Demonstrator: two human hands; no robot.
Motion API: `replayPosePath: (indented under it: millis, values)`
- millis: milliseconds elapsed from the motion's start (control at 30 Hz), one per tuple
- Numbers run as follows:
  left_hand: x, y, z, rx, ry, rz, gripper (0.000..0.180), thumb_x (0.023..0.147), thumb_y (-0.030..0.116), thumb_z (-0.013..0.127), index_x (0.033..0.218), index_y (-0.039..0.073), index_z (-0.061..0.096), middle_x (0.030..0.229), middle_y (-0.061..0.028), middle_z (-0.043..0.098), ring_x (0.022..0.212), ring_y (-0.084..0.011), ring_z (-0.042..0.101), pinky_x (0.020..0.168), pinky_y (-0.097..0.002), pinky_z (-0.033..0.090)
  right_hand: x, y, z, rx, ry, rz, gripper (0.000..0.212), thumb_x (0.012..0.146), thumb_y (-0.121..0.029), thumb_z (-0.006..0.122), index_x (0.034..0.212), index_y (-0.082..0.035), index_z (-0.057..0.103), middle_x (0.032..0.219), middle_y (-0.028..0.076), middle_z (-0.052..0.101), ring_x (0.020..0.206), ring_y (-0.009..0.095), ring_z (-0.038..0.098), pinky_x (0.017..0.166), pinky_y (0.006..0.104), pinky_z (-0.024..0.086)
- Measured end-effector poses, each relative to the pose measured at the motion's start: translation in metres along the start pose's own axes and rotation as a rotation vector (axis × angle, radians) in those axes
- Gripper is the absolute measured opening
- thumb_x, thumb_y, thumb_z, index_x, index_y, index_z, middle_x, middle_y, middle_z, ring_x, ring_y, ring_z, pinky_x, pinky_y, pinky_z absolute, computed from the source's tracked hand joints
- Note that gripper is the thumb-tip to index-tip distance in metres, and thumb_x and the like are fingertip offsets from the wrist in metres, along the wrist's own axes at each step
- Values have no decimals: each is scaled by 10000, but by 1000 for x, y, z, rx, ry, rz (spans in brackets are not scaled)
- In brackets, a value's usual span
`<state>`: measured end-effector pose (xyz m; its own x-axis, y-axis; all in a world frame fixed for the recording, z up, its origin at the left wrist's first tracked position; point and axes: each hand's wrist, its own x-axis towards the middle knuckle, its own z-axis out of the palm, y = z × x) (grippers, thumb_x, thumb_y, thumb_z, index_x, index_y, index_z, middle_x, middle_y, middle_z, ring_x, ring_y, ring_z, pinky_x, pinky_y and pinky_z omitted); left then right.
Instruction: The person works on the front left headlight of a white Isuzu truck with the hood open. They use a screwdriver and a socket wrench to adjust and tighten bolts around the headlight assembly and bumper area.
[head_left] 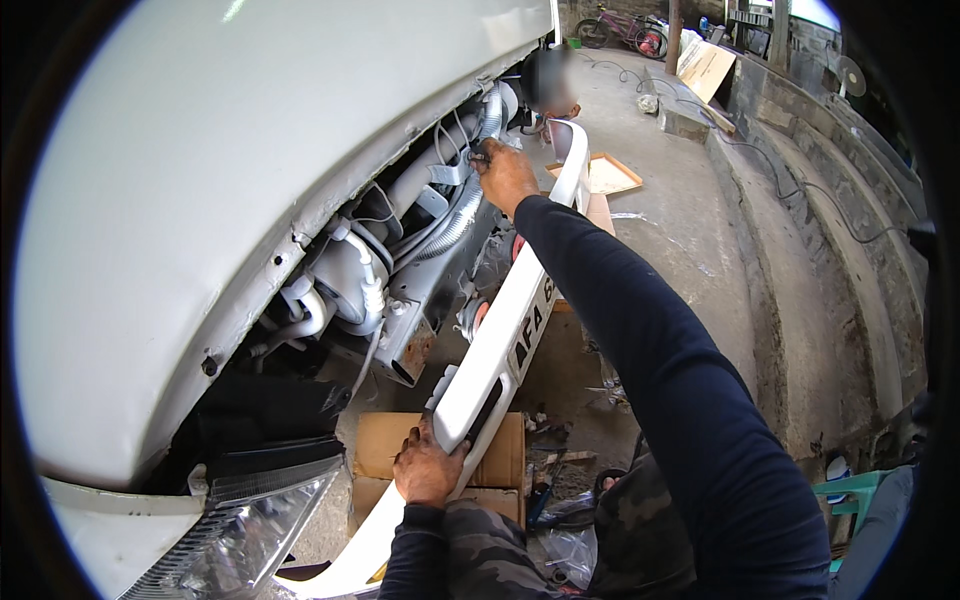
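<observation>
A long white bumper (pixel 478 385) lies slantwise in front of a white vehicle (pixel 280 150) with an uncovered front. My left hand (pixel 430 468) is closed around the bumper's near part, fingers over its edge. My right hand (pixel 508 178) reaches across the bumper to the pipes, its fingers pinched near a grey bracket (pixel 450 172); whatever they hold is hidden. Below that hand run a silver corrugated hose (pixel 462 222) and a grey metal beam (pixel 425 300). A clear headlight (pixel 265 515) sits at the lower left.
Another person (pixel 550 80) is beyond the bumper's far end. Cardboard (pixel 388 440) lies under the near part, with plastic and tools on the floor beside it. Concrete steps (pixel 800 270) rise on the right, with a cable across them. An orange-edged tray (pixel 612 174) lies farther off.
</observation>
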<state>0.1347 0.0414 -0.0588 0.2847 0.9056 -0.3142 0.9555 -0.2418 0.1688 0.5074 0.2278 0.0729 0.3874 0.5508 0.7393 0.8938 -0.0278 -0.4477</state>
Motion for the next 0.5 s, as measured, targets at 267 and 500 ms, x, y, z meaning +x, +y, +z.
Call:
replayPosePath:
  millis: [267, 500]
  values:
    - [-2, -3, 8, 15, 93, 50, 897, 864, 556, 696, 1557, 114, 339, 1419, -199, 556, 1275, -375, 576, 1067, -465, 465, 18, -5, 1, 764, -348, 927, 423, 1023, -455, 551, 918, -61, 666, 746, 90, 678, 671, 199, 679, 548, 417, 513]
    - [1, -2, 5, -15, 33, 25, 925, 867, 586, 686, 1577, 116, 325, 1507, -183, 501, 1356, -350, 525, 1137, -453, 413, 16, 5, 7, 373, -102, 320, 367, 857, -242, 768, 1080, 36, 683, 924, 218, 738, 731, 265, 723, 698, 400, 570]
